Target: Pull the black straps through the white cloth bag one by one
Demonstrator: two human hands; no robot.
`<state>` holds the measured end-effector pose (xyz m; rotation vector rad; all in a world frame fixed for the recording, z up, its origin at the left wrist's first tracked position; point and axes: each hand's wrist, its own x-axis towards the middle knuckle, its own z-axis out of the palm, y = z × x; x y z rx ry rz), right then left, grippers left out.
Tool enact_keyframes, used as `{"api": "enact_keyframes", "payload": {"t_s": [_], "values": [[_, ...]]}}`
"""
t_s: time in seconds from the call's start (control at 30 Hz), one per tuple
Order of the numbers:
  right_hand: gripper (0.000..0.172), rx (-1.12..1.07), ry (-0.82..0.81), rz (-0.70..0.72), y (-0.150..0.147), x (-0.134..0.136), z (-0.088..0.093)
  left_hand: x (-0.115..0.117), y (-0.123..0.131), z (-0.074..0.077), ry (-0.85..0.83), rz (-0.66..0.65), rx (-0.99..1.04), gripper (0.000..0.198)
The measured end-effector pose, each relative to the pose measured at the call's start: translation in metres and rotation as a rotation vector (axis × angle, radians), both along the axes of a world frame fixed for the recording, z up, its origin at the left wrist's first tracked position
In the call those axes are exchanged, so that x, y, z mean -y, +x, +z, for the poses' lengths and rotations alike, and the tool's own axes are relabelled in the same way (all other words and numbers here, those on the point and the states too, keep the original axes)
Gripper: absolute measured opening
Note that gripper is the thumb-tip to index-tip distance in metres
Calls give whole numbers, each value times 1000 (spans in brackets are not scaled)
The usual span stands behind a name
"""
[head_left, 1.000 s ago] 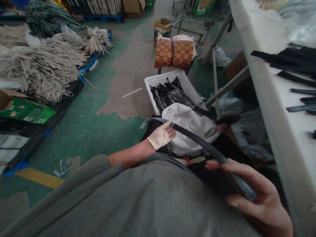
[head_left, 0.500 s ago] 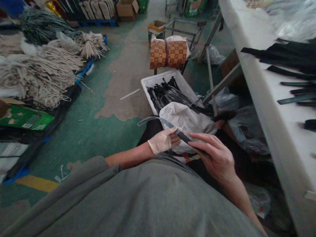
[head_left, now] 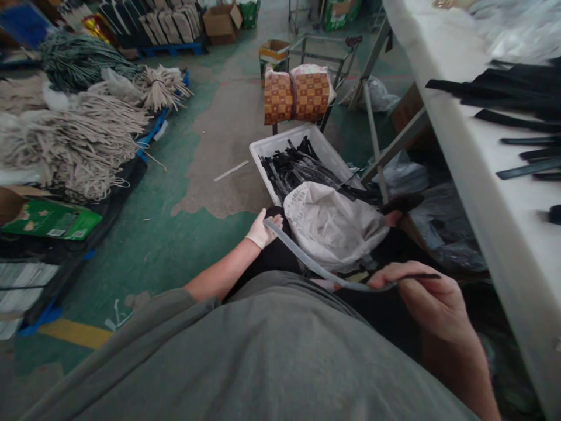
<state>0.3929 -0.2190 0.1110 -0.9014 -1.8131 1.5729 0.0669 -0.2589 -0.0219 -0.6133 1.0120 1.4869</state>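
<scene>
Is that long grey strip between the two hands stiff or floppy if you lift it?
The grey strip is probably bendy, since it sags in a curve between the left hand and the right hand. It looks likely to be light, being so narrow. It may be slippery too, as its surface seems smooth.

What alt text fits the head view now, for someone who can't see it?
A pale strip runs from a gloved left hand to a bare right hand, where a dark piece shows. Beyond are a white sack and white bin of dark strips; similar strips lie on the table.
</scene>
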Motion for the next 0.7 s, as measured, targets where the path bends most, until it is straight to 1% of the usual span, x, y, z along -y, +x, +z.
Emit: {"api": "enact_keyframes", "payload": {"t_s": [0.03,0.07,0.1,0.13,0.17,0.2,0.27,0.33,0.4,0.47,0.53,0.6,0.63,0.67,0.7], "values": [[17,-9,-47,72,5,2,4,-4,-12,-2,-21,86,-45,27],[18,1,-89,149,8,5,6,-7,-21,-3,-17,138,-83,24],[20,19,-126,218,8,6,6,-11,-26,-1,16,145,-120,21],[22,33,-161,265,5,7,5,-14,-28,2,68,108,-165,21],[25,39,-195,289,1,7,2,-17,-25,7,132,27,-220,21],[27,35,-223,284,-5,5,-1,-19,-18,12,208,-96,-278,21],[31,7,-234,186,-17,-3,-10,-20,3,21,374,-407,-399,22],[33,-6,-190,42,-27,-17,-20,-18,27,28,516,-705,-482,28],[34,-23,-152,-50,-33,-34,-29,-14,49,33,611,-951,-528,37],[35,-75,-155,-83,-36,-50,-36,-9,65,36,671,-1142,-553,45],[35,-155,-164,-106,-36,-60,-40,-4,76,39,715,-1299,-575,49],[34,-232,-151,-135,-35,-63,-39,0,81,42,745,-1419,-586,49],[32,-257,-136,-148,-34,-62,-38,1,83,43,757,-1452,-590,49],[31,-273,-119,-159,-34,-60,-36,1,83,45,774,-1454,-606,50],[30,-281,-101,-166,-35,-57,-33,-1,84,48,799,-1419,-637,53]]}}
